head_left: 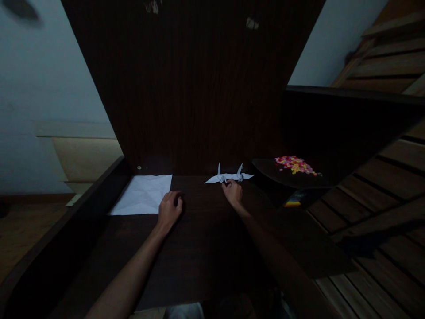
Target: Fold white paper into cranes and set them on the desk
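My left hand rests on the dark tabletop at the right edge of a creased white paper sheet. Its fingers are loosely curled, with the thumb apart from them and nothing held. Against the back panel stand two folded white paper cranes, the left crane and the right crane, side by side with pointed tips upward. My right hand reaches their front side, its fingers closed at the base of the cranes. The dim light partly hides the fingertips.
On a dark rounded shelf at the right lies a pile of small pink, red and yellow pieces. A tall dark panel rises behind the tabletop. A raised side board borders the left, and wooden slats are at the right.
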